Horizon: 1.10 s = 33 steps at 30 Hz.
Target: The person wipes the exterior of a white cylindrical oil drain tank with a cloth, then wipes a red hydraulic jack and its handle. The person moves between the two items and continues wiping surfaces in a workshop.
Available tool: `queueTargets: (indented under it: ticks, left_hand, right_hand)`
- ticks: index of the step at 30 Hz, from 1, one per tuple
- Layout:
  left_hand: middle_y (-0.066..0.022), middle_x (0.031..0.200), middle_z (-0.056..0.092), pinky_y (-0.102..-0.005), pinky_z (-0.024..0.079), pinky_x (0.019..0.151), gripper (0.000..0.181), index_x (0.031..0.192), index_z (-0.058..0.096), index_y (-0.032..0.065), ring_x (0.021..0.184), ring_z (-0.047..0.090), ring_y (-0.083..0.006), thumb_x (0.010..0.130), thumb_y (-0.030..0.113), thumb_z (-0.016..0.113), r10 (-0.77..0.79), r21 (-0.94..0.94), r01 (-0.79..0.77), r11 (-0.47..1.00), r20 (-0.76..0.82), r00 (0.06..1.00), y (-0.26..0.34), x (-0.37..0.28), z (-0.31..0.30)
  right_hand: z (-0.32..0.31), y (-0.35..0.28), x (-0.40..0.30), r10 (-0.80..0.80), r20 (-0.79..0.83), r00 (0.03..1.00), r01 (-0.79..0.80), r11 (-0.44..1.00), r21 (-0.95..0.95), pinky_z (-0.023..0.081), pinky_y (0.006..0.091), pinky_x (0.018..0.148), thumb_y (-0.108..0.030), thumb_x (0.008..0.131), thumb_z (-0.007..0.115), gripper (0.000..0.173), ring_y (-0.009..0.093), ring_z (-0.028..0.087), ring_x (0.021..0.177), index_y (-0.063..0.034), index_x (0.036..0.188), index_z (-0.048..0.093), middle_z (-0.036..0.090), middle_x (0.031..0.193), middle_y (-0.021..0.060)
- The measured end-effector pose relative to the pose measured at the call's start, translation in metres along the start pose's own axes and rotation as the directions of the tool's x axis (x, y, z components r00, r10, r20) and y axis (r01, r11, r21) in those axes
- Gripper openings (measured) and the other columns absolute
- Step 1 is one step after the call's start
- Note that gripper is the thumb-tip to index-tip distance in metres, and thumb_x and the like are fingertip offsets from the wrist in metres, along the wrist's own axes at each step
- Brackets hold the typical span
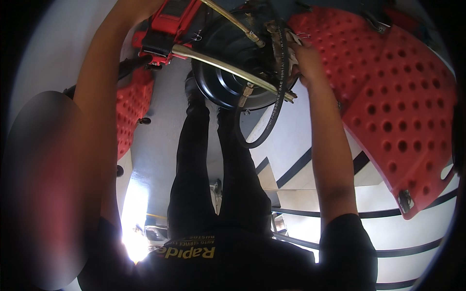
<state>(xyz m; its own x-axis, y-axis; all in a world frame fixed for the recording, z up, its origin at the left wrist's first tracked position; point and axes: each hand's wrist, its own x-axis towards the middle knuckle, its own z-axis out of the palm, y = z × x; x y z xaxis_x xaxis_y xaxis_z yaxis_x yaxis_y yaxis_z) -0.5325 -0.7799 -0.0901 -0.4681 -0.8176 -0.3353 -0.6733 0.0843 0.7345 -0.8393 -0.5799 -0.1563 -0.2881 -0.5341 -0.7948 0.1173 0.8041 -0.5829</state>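
Observation:
My left hand is at the top edge beside a red metal jack or pump body; its fingers are out of sight. My right hand grips a soiled, whitish cloth-like piece at the right rim of a black round pan. A black high-pressure hydraulic hose loops down close to those fingers and bears printed writing. It runs to a brass-coloured fitting. A gold-coloured metal bar slants across the pan from the red body. Above it, a thinner metal tube ends in a fitting.
To the right, a large red dimpled plastic panel with casters, probably a mechanic's creeper, leans close to my right arm. Another red dimpled panel stands at the left. My legs are below the pan, over the grey floor.

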Motion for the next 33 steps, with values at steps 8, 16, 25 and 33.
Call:
queueTargets:
  ticks: [8,16,25,33]
  left_hand:
    - [-0.0081,0.066,0.062,-0.0355,0.045,0.063,0.003,0.079,0.065,0.0019,0.064,0.055,-0.0164,0.077,0.002,0.063,0.013,0.025,-0.012,1.000,-0.019,1.000,0.012,-0.010,-0.002]
    - [-0.0185,0.072,0.066,-0.0401,0.048,0.068,0.014,0.082,0.066,-0.0005,0.068,0.061,-0.0279,0.073,-0.004,0.057,0.077,0.124,-0.074,0.990,-0.023,0.997,-0.003,-0.001,0.000]
    - [-0.0227,0.079,0.069,-0.0424,0.050,0.072,0.019,0.087,0.070,0.0003,0.075,0.067,-0.0336,0.074,-0.005,0.057,0.107,0.188,-0.090,0.978,-0.078,0.991,0.001,0.004,0.007]
    - [-0.0233,0.080,0.069,-0.0446,0.051,0.075,0.015,0.088,0.071,0.0016,0.079,0.068,-0.0364,0.078,0.000,0.060,0.146,0.203,-0.117,0.972,-0.136,0.980,0.005,0.002,0.014]
  right_hand:
    - [-0.011,-0.007,0.001,-0.579,0.104,0.809,0.420,0.446,-0.790,0.053,0.0483,0.081,-0.017,0.089,0.064,0.033,0.043,0.065,0.093,-0.0072,0.120,0.070,0.066,0.106,0.0231]
    - [0.007,0.005,-0.005,-0.604,0.368,0.707,0.574,0.186,-0.797,0.054,0.0490,0.080,-0.008,0.093,0.054,0.047,0.042,0.062,0.096,-0.0123,0.140,0.053,0.052,0.115,0.0193]
    - [0.010,0.018,0.004,-0.700,0.560,0.443,0.619,-0.213,-0.756,0.056,0.0419,0.076,-0.003,0.086,0.054,0.044,0.036,0.056,0.100,0.0033,0.130,0.053,0.050,0.117,0.0175]
    - [-0.007,0.009,0.004,-0.680,0.487,0.548,0.414,-0.286,-0.864,0.059,0.0414,0.070,-0.002,0.087,0.054,0.045,0.034,0.064,0.087,0.0003,0.132,0.053,0.052,0.113,0.0171]
